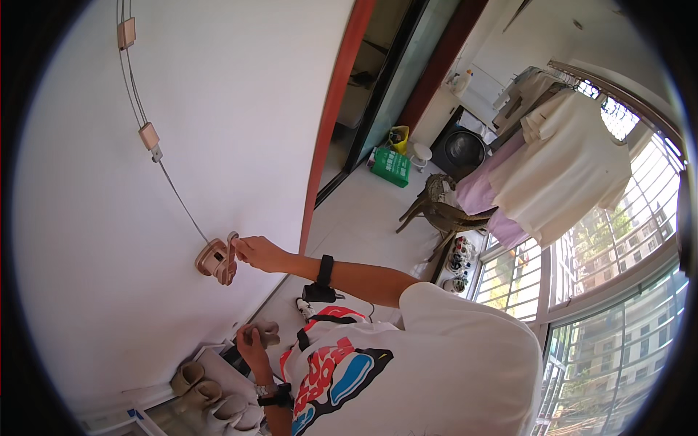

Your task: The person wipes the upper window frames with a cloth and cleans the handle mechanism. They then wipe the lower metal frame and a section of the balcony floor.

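My right hand [257, 253] grips the crank handle [232, 250] of a rose-gold hand-crank winder [212, 259] fixed to the white wall. From the winder a thin steel cable [182, 201] rises to a rose-gold cable block [148, 136], with another block [126, 34] higher up. Lower down, my left hand [251, 343] is raised near the wall with its fingers curled. A greyish-brown item [267, 333] shows right beside these fingers; whether the hand holds it is unclear. A black strap with a small box [320, 291] circles my right wrist.
Several shoes [204, 389] stand on a low rack below my left hand. Clothes [567, 169] hang from a rail by the barred windows. A wooden chair [444, 212], a green bag [390, 166] and a front-loading washing machine [463, 147] stand farther back beside a red-framed doorway [332, 114].
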Demonstrator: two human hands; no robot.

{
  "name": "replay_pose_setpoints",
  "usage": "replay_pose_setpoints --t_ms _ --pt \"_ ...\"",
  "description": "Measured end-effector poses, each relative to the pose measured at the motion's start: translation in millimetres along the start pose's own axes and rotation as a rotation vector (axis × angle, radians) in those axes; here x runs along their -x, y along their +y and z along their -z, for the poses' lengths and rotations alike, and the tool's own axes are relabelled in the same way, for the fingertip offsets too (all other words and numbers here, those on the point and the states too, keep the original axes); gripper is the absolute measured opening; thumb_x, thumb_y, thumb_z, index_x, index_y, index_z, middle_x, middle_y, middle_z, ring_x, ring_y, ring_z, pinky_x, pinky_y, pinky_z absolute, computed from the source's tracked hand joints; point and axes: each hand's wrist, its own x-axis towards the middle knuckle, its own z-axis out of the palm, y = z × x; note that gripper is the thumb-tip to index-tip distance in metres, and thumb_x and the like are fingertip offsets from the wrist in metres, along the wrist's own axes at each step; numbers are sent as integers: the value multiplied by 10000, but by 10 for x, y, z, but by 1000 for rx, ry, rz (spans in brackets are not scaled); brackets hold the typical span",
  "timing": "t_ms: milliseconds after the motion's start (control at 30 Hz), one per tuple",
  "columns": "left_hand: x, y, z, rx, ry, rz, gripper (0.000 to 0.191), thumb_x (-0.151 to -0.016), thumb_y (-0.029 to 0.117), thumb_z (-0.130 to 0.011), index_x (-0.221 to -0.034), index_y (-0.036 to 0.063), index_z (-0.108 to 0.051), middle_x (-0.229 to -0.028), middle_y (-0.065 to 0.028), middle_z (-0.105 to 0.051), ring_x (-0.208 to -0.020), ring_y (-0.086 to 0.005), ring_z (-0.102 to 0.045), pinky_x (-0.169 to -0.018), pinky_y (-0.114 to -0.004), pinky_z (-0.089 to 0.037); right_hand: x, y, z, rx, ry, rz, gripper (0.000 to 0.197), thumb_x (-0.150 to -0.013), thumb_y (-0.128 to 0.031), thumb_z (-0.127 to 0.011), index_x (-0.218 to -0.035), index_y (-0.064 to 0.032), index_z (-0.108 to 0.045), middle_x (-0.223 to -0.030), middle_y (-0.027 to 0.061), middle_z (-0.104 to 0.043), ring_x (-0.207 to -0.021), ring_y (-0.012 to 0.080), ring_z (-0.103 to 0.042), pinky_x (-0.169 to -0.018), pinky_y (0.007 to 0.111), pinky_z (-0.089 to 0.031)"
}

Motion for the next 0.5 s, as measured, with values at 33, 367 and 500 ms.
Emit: replay_pose_setpoints --t_ms 33,367,500 --pt "13 18 18 -2 11 -24 178 -1158 115 -708 -1292 -2 -701 -1232 -84 -757 -1159 -197 -707 -1074 -363 -548 -8 13 -18 -2 0 1 663 -1254 -584 -403 -840 -101 -589 -743 7 -565 -654 143 -529 -656 339 -444" --pt "274 -5 254 -85 98 11 239 -1144 120 -694 -1332 -26 -665 -1253 -123 -745 -1157 -222 -699 -1097 -379 -538 -39 -257 -1175 -657 -521 -116 585 -1252 -574 -443 -953 -105 -623 -728 -3 -572 -613 145 -540 -575 325 -422" --pt "478 90 480 -69 180 114 217 -1144 115 -689 -1310 -24 -683 -1245 -135 -747 -1141 -220 -701 -1058 -381 -558 13 -6 -2081 -653 -631 -401 466 -1224 -472 -524 -983 -89 -631 -752 2 -608 -616 141 -556 -562 319 -431"
